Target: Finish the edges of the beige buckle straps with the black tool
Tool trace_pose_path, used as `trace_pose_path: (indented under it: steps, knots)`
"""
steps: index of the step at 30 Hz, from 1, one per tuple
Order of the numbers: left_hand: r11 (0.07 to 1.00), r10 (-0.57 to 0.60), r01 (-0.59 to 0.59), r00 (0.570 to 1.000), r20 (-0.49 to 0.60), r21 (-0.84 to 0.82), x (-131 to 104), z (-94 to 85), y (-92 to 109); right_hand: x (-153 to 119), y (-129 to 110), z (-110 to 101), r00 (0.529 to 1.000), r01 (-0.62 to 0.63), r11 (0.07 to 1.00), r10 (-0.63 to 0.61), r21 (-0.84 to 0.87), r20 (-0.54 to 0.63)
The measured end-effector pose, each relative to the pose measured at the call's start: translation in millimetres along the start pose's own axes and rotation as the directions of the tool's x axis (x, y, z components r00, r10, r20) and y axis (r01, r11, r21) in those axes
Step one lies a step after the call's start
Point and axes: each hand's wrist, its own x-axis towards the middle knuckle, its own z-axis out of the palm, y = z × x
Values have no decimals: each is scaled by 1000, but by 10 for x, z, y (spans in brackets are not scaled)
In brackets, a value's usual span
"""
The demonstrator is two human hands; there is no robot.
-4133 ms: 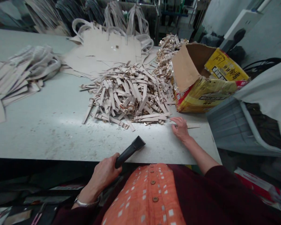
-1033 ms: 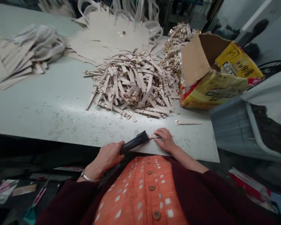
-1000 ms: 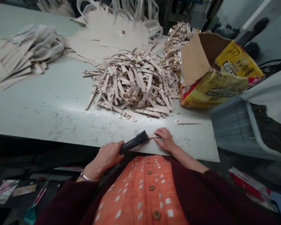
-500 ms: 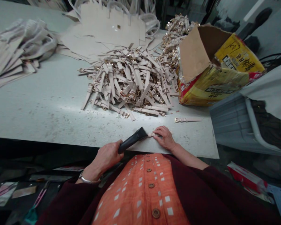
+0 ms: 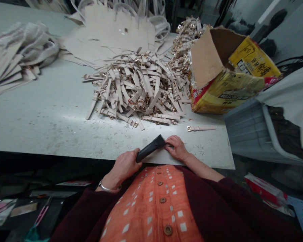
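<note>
My left hand (image 5: 126, 165) is wrapped round the handle of a black handheld tool (image 5: 150, 148) with a long grip and a wider, squared head. The tool slants up to the right, its head right at the fingertips of my right hand (image 5: 176, 148). My right hand is closed in a pinch low over the table; a small pale buckle strap lies in its fingers, now mostly hidden by the tool head and fingers. Beyond my right hand, a single buckle strap (image 5: 201, 128) lies flat, its gold buckle to the left.
A large heap of pale buckle straps (image 5: 138, 87) covers the middle of the table (image 5: 53, 131). Right of it stands an open yellow carton (image 5: 224, 90), with a grey bin (image 5: 244, 131) beside the table. Pale bag panels (image 5: 116, 33) lie behind; long handle pieces (image 5: 27, 50) lie left.
My left hand has moved right with the black tool, bringing its head over the strap and up to my right fingers. My right hand has stayed nearly still.
</note>
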Motion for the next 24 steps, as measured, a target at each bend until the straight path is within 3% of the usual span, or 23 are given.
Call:
trace_pose_path:
  steps: [6,16,24]
  knots:
    - [996,-34,32,999,24,81,-132,-19,-320,-11,15,13,1000,-3,1000,3,2,3]
    - [999,19,-19,1000,4,50,-13,59,-87,-5,49,4,1000,22,999,-22,45,0]
    - [999,-30,30,1000,0,-13,-121,61,-274,-16,49,-1,1000,28,998,-27,59,-13]
